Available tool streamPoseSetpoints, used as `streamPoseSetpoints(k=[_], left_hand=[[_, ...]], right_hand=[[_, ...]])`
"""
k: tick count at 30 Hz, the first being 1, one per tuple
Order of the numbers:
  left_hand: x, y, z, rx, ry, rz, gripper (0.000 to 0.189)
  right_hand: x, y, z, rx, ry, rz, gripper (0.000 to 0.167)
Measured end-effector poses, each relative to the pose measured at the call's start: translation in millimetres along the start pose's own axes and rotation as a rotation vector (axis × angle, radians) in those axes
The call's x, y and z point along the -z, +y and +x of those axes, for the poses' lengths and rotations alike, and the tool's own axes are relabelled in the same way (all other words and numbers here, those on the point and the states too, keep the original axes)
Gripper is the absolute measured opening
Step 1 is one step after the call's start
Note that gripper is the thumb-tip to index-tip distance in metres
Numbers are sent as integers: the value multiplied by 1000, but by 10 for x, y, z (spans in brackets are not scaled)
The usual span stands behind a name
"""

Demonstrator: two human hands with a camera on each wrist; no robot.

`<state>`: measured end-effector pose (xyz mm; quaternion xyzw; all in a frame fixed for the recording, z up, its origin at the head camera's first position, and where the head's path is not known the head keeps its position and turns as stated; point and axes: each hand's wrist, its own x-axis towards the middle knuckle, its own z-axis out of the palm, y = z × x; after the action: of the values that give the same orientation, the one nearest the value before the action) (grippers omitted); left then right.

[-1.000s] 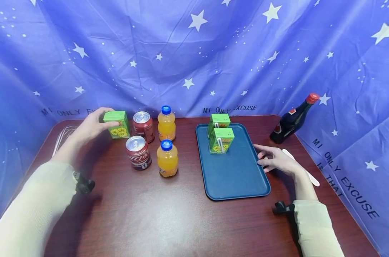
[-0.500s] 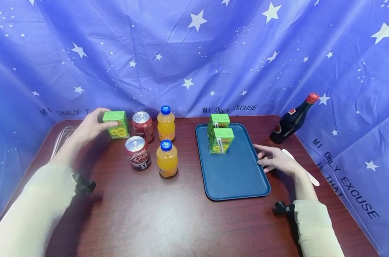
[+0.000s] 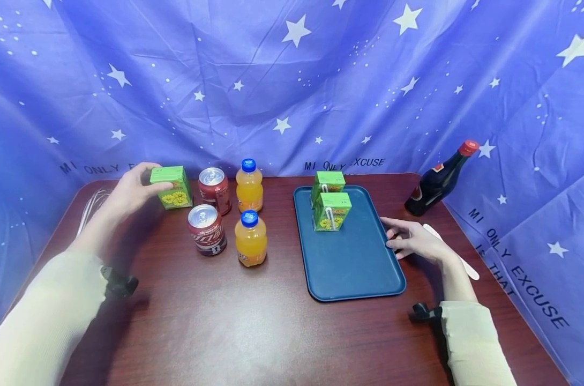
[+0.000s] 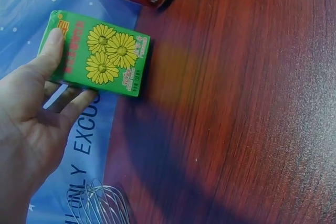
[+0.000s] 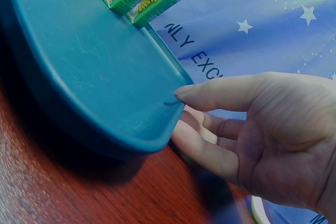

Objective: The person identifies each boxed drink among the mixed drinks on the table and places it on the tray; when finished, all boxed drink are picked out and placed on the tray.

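Note:
At the back left, my left hand (image 3: 133, 187) grips a green drink carton (image 3: 176, 195) with yellow flowers. In the left wrist view, the thumb lies on the front of the carton (image 4: 110, 59) and other fingers go behind it. Whether its base touches the table cannot be told. My right hand (image 3: 419, 241) pinches the right rim of a dark blue tray (image 3: 354, 268). The right wrist view has the thumb on the rim of the tray (image 5: 94, 114) and fingers at its outer side. Two similar cartons stand on the tray, a front carton (image 3: 332, 212) and a rear carton (image 3: 329, 181).
Right of the held carton stand two red soda cans, rear (image 3: 215, 190) and front (image 3: 207, 230), and two orange drink bottles, rear (image 3: 249, 187) and front (image 3: 251, 241). A whisk (image 4: 100, 203) lies at left. A dark bottle (image 3: 439, 182) and a white utensil (image 3: 453, 252) are at right.
Over the last half second, my left hand and the green drink carton have shifted slightly left, away from the cans. My right hand and the tray have stayed in place.

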<state>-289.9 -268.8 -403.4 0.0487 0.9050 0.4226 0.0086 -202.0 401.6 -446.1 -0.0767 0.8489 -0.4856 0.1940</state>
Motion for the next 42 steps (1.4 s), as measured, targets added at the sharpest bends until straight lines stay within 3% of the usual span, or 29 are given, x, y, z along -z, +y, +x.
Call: streamPoseSetpoints(k=[7,13,17,28,36,39,42], left_hand=[[48,19,-68,-19,111,-30,69],[135,67,-144,-55,227,-103,52],[184,151,-209,-65,282,-171,44],[190,489,-356,-122,376,-312,50],[137,771,-457,-229,443,-698,51],[103,888,-510,-252,454,-807,53],[66,1005,-563,-285,470,-845,55]], right_hand=[[-11,4,-5,-6,-7,11,74],[-17,-9,0,-2,-12,15,74],[-13,-4,3,-1,-11,13,74],[-6,25,-3,-1,-2,-4,73],[-3,14,7,-7,5,-9,72],[0,1,7,-4,2,-8,72],[2,-7,2,-2,-1,-4,72]])
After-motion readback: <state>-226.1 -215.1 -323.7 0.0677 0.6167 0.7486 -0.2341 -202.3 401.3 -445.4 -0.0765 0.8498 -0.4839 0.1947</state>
